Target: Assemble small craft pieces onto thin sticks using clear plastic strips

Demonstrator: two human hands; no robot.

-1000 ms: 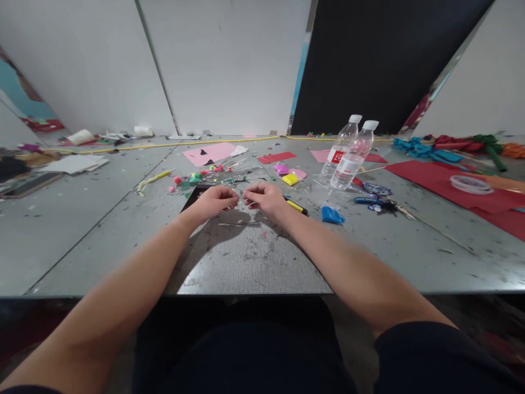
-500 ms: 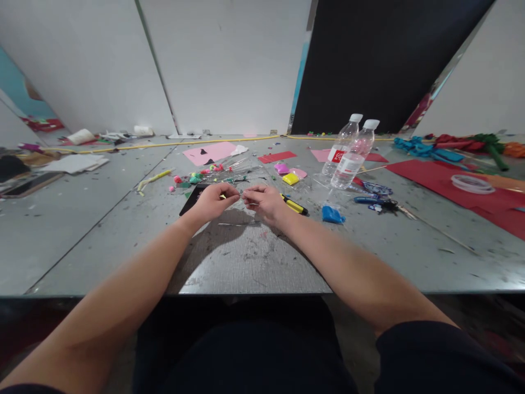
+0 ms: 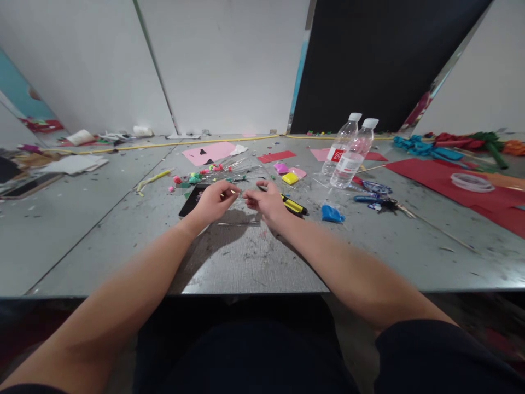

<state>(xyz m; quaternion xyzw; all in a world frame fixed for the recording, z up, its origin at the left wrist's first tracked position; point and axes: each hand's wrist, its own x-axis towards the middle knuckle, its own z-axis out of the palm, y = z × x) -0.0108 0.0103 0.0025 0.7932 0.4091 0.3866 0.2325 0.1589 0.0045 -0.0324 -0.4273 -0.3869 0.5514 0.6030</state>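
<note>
A wide grey bench (image 3: 102, 241) fills the middle of the frame, its surface scuffed, seamed and flecked with small scraps. Behind it, across the upper left and centre, stand pale grey wall panels (image 3: 229, 65) that lean apart at narrow dark seams. A large black panel (image 3: 381, 60) takes up the upper right, and a further pale panel (image 3: 492, 87) sits at the far right edge. The light is even and soft, with faint shadows on the bench top.
</note>
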